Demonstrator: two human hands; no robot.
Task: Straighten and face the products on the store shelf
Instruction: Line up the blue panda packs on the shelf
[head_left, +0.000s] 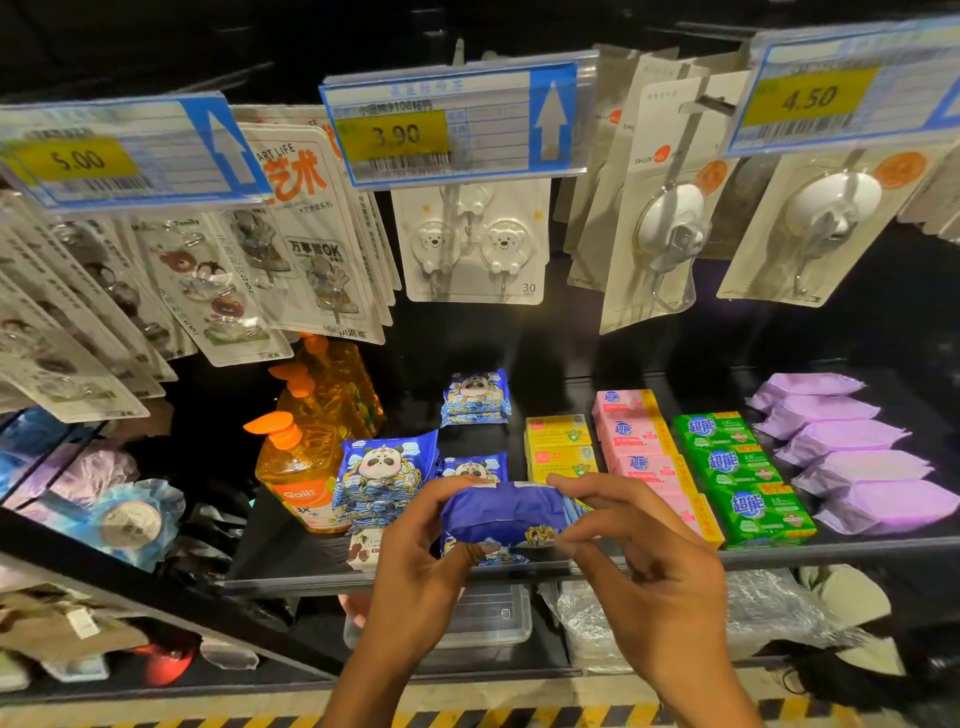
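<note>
Both hands hold one blue packet (506, 512) just over the front edge of the shelf (291, 551), centre. Left hand (415, 571) pinches its left end, fingers curled over the top, thumb under. Right hand (649, 566) pinches the right end the same way. Packet soft and crinkled, plain dark-blue side up with a fold seam, some white-yellow print along its lower edge. Panda packets (384, 467) just behind it. Orange bottles (298, 467) left, green soap bars (737, 467) right.
</note>
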